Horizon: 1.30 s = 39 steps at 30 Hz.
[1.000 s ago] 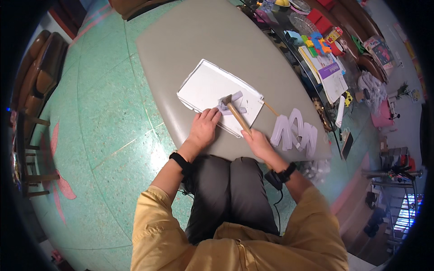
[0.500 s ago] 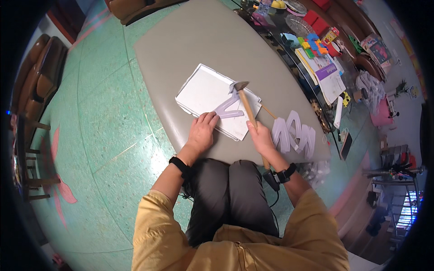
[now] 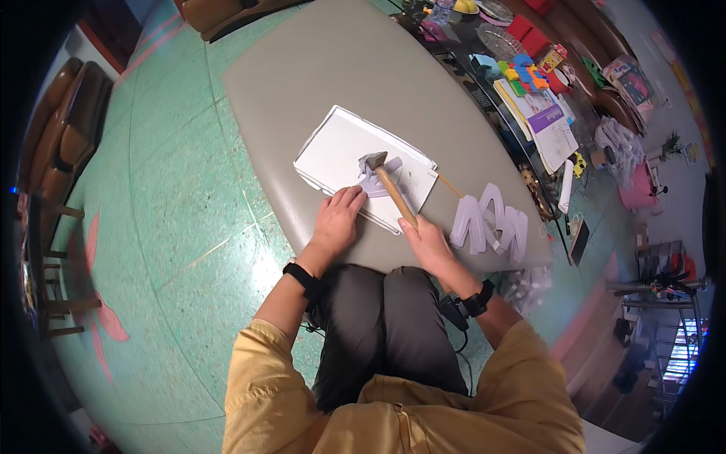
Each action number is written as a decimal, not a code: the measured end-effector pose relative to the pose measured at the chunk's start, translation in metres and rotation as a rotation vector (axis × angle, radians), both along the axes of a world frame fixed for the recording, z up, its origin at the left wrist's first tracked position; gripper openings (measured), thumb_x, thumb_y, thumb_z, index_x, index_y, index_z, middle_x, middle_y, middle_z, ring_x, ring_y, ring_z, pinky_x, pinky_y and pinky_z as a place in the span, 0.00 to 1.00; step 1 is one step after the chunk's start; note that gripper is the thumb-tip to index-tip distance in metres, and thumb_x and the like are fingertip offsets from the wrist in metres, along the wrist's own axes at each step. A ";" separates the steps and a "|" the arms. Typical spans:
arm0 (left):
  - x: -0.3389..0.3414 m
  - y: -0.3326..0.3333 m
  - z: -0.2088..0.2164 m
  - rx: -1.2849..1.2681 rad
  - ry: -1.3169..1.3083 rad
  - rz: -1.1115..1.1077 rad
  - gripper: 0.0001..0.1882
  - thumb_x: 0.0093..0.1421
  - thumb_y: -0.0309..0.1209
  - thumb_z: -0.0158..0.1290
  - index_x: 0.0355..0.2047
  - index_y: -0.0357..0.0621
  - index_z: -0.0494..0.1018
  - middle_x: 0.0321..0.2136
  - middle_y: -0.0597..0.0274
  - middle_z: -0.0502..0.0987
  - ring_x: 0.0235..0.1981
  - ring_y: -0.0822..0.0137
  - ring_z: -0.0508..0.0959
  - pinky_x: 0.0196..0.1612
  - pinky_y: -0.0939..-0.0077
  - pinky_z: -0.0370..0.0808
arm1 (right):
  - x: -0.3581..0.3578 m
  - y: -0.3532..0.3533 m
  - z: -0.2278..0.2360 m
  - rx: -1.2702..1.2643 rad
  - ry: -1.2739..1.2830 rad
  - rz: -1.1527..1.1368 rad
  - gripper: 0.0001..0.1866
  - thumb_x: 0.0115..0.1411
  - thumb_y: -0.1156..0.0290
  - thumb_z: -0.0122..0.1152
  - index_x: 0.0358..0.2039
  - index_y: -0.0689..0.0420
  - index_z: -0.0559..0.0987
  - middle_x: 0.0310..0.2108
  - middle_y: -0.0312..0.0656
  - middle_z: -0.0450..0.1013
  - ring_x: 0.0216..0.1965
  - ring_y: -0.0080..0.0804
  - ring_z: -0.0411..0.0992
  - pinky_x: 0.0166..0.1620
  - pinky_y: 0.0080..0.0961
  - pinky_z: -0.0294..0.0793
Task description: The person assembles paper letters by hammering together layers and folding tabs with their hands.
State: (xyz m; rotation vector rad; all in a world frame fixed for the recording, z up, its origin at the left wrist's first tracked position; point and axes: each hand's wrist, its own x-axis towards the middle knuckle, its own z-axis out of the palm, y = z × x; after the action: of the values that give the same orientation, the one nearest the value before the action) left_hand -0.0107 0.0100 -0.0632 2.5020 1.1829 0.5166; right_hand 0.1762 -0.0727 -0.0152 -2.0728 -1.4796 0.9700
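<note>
A shallow white tray (image 3: 330,147), perhaps a box lid, lies on the grey padded surface in front of me. On it rests a lavender V-shaped piece (image 3: 373,191), partly covered by the hammer. My left hand (image 3: 339,219) has its fingertips on the piece's near left end, fingers bent and close together; the thumb is hidden. Wrapped round the wooden handle of a hammer (image 3: 398,203) is my right hand (image 3: 429,244). Something grey and crumpled surrounds the hammer's head, which is down over the lavender piece. Several lavender bent strips (image 3: 491,223) lie in a pile to the right.
A thin brown stick (image 3: 451,186) lies between the tray and the pile. Right of the grey padded surface (image 3: 325,60), a dark table carries papers (image 3: 548,129), toy building blocks (image 3: 523,74) and a glass dish (image 3: 499,41). Brown leather seats (image 3: 72,113) stand on the green floor at left.
My right hand has swung the hammer left and down, so its head has moved from the tray's far right edge onto the lavender piece. My left hand has stayed in place.
</note>
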 end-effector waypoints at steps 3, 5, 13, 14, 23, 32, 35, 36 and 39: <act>0.003 0.003 -0.002 0.032 0.005 -0.010 0.29 0.42 0.18 0.44 0.49 0.44 0.66 0.51 0.60 0.65 0.54 0.59 0.63 0.51 0.63 0.63 | 0.006 0.001 -0.013 0.063 -0.073 0.023 0.24 0.60 0.53 0.47 0.27 0.67 0.70 0.17 0.55 0.66 0.21 0.48 0.67 0.29 0.38 0.66; 0.005 0.004 -0.001 0.028 -0.002 -0.025 0.29 0.42 0.18 0.44 0.49 0.44 0.66 0.51 0.60 0.65 0.53 0.59 0.63 0.51 0.63 0.63 | 0.014 0.001 -0.018 0.061 -0.163 0.062 0.24 0.60 0.53 0.47 0.26 0.67 0.70 0.17 0.54 0.66 0.20 0.46 0.66 0.28 0.37 0.66; 0.002 0.003 0.002 0.006 0.008 -0.009 0.27 0.45 0.19 0.44 0.49 0.44 0.65 0.51 0.61 0.65 0.54 0.61 0.63 0.52 0.65 0.62 | 0.019 -0.016 -0.009 -0.078 -0.113 0.060 0.23 0.60 0.54 0.47 0.28 0.66 0.70 0.23 0.60 0.70 0.30 0.60 0.69 0.33 0.44 0.67; 0.003 0.003 0.002 0.015 0.011 -0.010 0.26 0.45 0.20 0.44 0.49 0.44 0.66 0.51 0.61 0.65 0.54 0.61 0.63 0.52 0.65 0.62 | 0.022 -0.018 -0.005 -0.073 -0.113 0.059 0.23 0.60 0.54 0.47 0.28 0.66 0.70 0.23 0.60 0.70 0.30 0.60 0.69 0.33 0.44 0.67; 0.001 0.011 0.001 0.026 0.065 -0.018 0.21 0.48 0.24 0.45 0.45 0.45 0.68 0.45 0.61 0.70 0.49 0.61 0.67 0.49 0.63 0.63 | 0.025 -0.029 -0.004 -0.071 -0.044 -0.075 0.22 0.59 0.54 0.48 0.28 0.66 0.71 0.22 0.60 0.69 0.29 0.59 0.69 0.31 0.44 0.66; 0.033 0.037 0.003 -0.026 -0.013 0.253 0.10 0.48 0.30 0.55 0.33 0.44 0.71 0.31 0.57 0.72 0.37 0.57 0.71 0.41 0.63 0.67 | 0.029 -0.022 -0.007 0.034 -0.043 -0.195 0.17 0.55 0.58 0.52 0.29 0.63 0.69 0.23 0.58 0.70 0.29 0.59 0.69 0.33 0.45 0.67; 0.035 0.041 -0.001 -0.124 -0.122 0.257 0.10 0.47 0.27 0.57 0.32 0.43 0.71 0.26 0.59 0.73 0.32 0.59 0.73 0.36 0.67 0.69 | 0.032 -0.012 -0.015 0.298 -0.160 -0.292 0.15 0.52 0.62 0.52 0.32 0.62 0.69 0.26 0.57 0.71 0.30 0.59 0.69 0.35 0.47 0.67; 0.032 0.044 0.001 -0.221 -0.168 0.219 0.09 0.48 0.26 0.56 0.31 0.42 0.71 0.25 0.61 0.74 0.29 0.61 0.74 0.34 0.69 0.70 | 0.031 -0.007 -0.018 0.304 -0.159 -0.325 0.14 0.48 0.68 0.52 0.35 0.61 0.68 0.30 0.56 0.71 0.34 0.57 0.69 0.37 0.46 0.67; 0.013 0.041 0.009 -0.711 -0.708 0.213 0.07 0.51 0.25 0.54 0.32 0.39 0.72 0.25 0.66 0.75 0.27 0.71 0.74 0.32 0.77 0.71 | 0.030 0.006 -0.039 0.286 -0.126 -0.393 0.15 0.49 0.73 0.54 0.38 0.62 0.69 0.32 0.55 0.70 0.37 0.52 0.69 0.42 0.39 0.67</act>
State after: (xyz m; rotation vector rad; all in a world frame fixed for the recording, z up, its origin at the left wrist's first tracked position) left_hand 0.0024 0.0510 -0.0539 1.4263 1.0767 0.7779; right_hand 0.2060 -0.0670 -0.0541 -2.1249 -1.1245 0.4572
